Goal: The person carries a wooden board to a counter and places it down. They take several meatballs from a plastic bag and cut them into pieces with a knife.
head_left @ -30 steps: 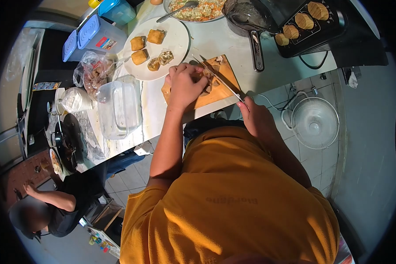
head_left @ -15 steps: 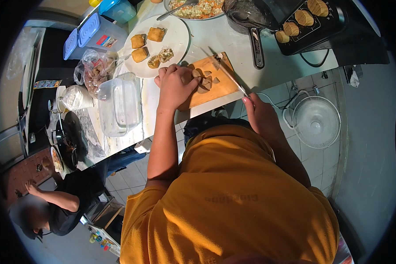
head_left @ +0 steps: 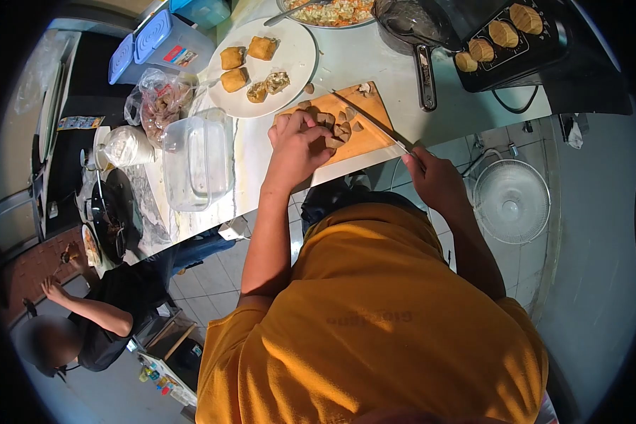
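Observation:
My right hand (head_left: 434, 180) is closed around the handle of a kitchen knife (head_left: 371, 121), whose long blade lies slantwise over the wooden cutting board (head_left: 367, 144). On that board are several brown cut food chunks (head_left: 342, 131), smooth outside like meatballs, though their kind is not plain. Fingers of my left hand (head_left: 293, 152) curl over the chunks at the board's left side, thumb and fingertips gripping one. A few small pieces rest nearer the blade. Just beyond my left hand, a white plate (head_left: 300, 49) carries several golden fried tofu pieces (head_left: 263, 48), one of them split with filling showing.
A clear plastic container (head_left: 199, 164) stands left of my left hand, near bagged food (head_left: 166, 106). Behind the board are a dark pan (head_left: 425, 78), a tray of chopped filling (head_left: 332, 13) and a black stove (head_left: 509, 49). Another person (head_left: 102, 311) is at lower left.
My view has shifted slightly, moving the counter rightward. My left hand's fingers have drawn in tighter over the chunks. The knife still lies across the board. The other person's hands have moved.

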Available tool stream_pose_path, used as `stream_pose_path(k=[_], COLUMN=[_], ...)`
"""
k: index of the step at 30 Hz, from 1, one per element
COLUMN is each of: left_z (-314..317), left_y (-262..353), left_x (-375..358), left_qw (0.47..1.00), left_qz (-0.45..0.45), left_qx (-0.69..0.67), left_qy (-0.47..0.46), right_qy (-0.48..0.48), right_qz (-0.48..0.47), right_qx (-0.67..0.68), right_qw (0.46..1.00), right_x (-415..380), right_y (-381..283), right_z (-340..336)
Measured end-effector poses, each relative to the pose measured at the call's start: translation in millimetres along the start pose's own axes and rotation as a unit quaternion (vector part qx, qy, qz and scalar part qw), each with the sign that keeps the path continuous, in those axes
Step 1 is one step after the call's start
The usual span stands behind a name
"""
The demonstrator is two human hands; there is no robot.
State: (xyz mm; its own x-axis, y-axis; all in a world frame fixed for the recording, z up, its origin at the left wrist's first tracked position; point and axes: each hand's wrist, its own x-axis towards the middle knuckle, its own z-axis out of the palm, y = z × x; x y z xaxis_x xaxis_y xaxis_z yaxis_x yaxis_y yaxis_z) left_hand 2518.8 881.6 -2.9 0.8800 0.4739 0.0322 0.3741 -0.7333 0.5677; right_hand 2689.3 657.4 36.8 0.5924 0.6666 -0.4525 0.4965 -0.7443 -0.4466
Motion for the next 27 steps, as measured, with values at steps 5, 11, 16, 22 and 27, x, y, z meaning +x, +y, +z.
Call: stream_pose_path(k=[5, 11, 16, 22, 27], left_z=[-6.3, -0.9, 13.6, 13.2, 18.0], left_y=[-8.2, -7.0, -2.7, 2.8, -7.5], left_x=[0.7, 34.3, 70.4, 72.9, 62.1], left_qw=[0.998, 0.994, 0.999, 0.999, 0.999], left_qz=[0.015, -0.010, 0.013, -0.034, -0.018], left_qx=[-0.057, -0.073, -0.010, 0.017, -0.008], left_qy=[0.001, 0.078, 0.049, 0.026, 0.042], right_qy=[0.001, 0.034, 0.039, 0.000, 0.001], right_qz=[0.001, 0.039, 0.037, 0.052, 0.038], right_qx=[0.025, 0.090, 0.135, 0.132, 0.130], right_qw=[1.000, 0.995, 0.989, 0.990, 0.991], right_x=[-4.0, -6.5, -13.0, -13.1, -7.3], right_y=[5.1, 1.8, -0.9, -4.8, -9.5], right_z=[-1.6, -4.2, -10.6, -14.9, -7.3])
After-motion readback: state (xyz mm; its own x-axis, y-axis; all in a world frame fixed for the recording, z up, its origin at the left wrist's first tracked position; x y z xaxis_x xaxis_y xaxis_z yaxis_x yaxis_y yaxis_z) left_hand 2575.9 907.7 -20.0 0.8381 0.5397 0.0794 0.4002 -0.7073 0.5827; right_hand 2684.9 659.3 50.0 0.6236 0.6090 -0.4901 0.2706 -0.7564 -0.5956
